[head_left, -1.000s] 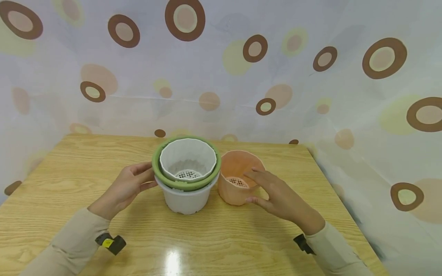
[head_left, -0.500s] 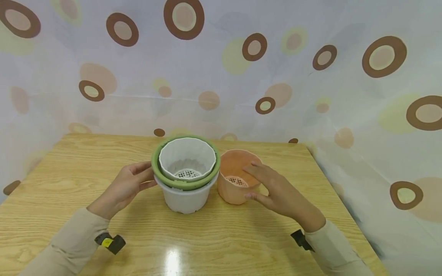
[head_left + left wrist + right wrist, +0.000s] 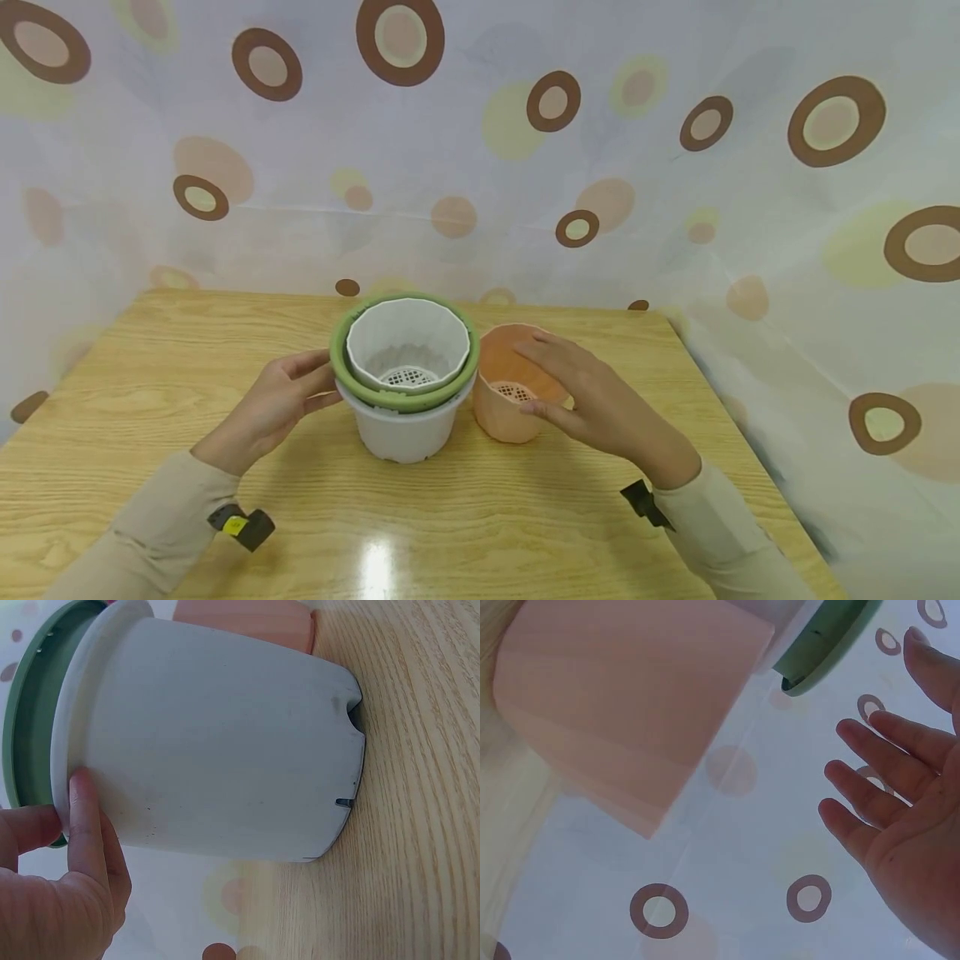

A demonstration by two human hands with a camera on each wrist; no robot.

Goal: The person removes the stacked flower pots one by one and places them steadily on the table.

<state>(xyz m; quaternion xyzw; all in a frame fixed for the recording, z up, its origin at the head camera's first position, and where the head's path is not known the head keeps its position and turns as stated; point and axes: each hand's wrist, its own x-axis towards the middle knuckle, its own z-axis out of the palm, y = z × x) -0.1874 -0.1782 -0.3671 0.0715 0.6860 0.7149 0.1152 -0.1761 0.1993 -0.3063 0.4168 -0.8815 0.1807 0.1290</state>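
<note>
On the table stands a stack of nested flowerpots: a white outer pot (image 3: 405,437), a green pot (image 3: 397,403) inside it, and a smaller white pot (image 3: 408,329) with a mesh bottom on top. My left hand (image 3: 262,408) pinches the outer pot's rim at its left side, fingertips just under the rim in the left wrist view. Right beside the stack is an orange flowerpot (image 3: 504,421), also with a mesh bottom. Above its right side hovers my right hand (image 3: 600,400), fingers spread; in the right wrist view it is apart from the orange pot (image 3: 630,705).
The wood-grain table (image 3: 450,533) stretches in front of and around the pots. Behind it and along the right side hangs a patterned cloth (image 3: 465,150). Each sleeved wrist carries a small black camera.
My right hand has risen slightly and shifted left over the orange pot, coming off its side. The left hand and the stack stay in place.
</note>
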